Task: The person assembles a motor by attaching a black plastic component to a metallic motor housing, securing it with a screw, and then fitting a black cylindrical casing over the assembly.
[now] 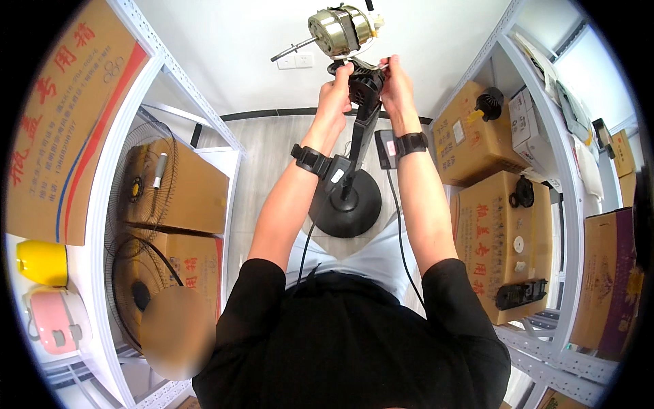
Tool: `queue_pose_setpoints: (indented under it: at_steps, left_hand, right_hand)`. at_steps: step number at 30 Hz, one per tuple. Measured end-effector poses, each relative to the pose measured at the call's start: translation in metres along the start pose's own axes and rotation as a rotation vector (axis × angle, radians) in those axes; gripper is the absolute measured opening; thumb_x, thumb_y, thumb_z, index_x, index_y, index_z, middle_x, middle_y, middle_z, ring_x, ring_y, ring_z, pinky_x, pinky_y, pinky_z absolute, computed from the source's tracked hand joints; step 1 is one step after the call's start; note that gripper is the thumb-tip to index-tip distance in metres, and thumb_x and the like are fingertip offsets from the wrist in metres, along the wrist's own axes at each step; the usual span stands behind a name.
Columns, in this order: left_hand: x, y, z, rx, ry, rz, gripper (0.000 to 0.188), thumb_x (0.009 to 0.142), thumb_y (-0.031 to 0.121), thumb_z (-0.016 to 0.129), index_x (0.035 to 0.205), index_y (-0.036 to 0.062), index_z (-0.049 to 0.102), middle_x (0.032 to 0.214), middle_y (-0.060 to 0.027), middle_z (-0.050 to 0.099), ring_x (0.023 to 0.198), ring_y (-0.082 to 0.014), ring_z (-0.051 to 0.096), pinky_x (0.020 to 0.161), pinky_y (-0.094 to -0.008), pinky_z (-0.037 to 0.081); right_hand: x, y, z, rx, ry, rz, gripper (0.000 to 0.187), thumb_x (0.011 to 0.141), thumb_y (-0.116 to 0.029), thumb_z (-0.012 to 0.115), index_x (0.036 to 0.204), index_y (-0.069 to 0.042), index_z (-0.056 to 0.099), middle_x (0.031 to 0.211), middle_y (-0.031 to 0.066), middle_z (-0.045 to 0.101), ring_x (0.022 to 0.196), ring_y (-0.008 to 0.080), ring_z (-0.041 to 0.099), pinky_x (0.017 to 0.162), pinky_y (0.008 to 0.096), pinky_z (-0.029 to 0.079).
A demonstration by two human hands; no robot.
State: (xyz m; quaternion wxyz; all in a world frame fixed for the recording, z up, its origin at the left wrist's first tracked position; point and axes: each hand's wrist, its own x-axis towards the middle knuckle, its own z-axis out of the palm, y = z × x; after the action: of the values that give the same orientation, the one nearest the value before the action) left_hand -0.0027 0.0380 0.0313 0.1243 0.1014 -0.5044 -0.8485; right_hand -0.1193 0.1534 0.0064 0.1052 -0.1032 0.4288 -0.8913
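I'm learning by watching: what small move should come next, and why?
Perhaps steady the black neck with the left hand while the right hand eases the wires aside: they loop beneath the motor, and both hands' fingertips are close by.

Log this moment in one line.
Left hand: left side of black neck | right hand: right side of neck | motor: uncovered, shaft pointing left | base: on floor

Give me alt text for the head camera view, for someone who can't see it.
A person's bare left hand and right hand are at the top of a black fan stand, just below a gold-coloured metal motor. The stand's round black base rests on the floor, between white metal shelves holding brown cardboard boxes.
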Motion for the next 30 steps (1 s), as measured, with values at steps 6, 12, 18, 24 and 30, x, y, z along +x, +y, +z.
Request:
queue_pose_setpoints:
  at_steps: [6,12,18,24,30]
  left_hand:
    - [-0.001,0.003,-0.007,-0.016,-0.038,-0.040,0.042,0.085,0.049,0.067,0.066,0.0175,0.046,0.055,0.0098,0.034,0.045,-0.0024,0.026,0.042,-0.0226,0.018]
    - [-0.002,0.004,-0.005,-0.027,-0.085,-0.065,0.042,0.085,0.050,0.067,0.070,0.0160,0.048,0.057,0.0093,0.035,0.046,-0.0024,0.026,0.042,-0.0217,0.019]
    - [-0.001,0.005,-0.008,-0.063,-0.102,-0.108,0.039,0.087,0.050,0.065,0.077,0.0164,0.049,0.061,0.0083,0.037,0.049,-0.0024,0.027,0.042,-0.0203,0.021]
    - [-0.001,0.015,-0.012,-0.088,-0.152,-0.148,0.030,0.089,0.041,0.067,0.082,0.0172,0.049,0.061,0.0081,0.036,0.047,-0.0018,0.031,0.041,-0.0182,0.023]
    - [0.011,0.023,-0.022,0.000,-0.287,-0.200,0.033,0.086,0.039,0.069,0.074,0.0169,0.048,0.058,0.0106,0.033,0.044,0.0000,0.029,0.039,-0.0180,0.020]
  right_hand:
    - [-0.007,-0.019,-0.007,0.244,-0.020,-0.030,0.034,0.100,-0.034,0.053,0.100,-0.001,0.058,0.079,0.0071,0.060,0.074,0.0166,0.059,0.062,0.0239,0.046]
    - [-0.051,-0.022,-0.016,0.265,-0.053,-0.035,0.024,0.098,-0.026,0.058,0.100,-0.003,0.060,0.088,0.0074,0.067,0.086,0.0181,0.068,0.062,0.0229,0.048]
    - [-0.083,-0.027,-0.016,0.181,-0.016,-0.101,0.023,0.099,-0.026,0.056,0.098,-0.004,0.060,0.089,0.0096,0.067,0.086,0.0198,0.068,0.065,0.0248,0.049]
    - [-0.088,-0.027,-0.011,0.272,-0.113,-0.089,0.020,0.101,-0.023,0.052,0.102,-0.003,0.058,0.099,0.0118,0.066,0.093,0.0191,0.066,0.070,0.0268,0.050]
    - [-0.089,-0.036,-0.002,-0.034,-0.210,-0.068,0.029,0.097,-0.014,0.056,0.124,-0.003,0.057,0.092,0.0032,0.059,0.075,0.0102,0.053,0.069,0.0244,0.045]
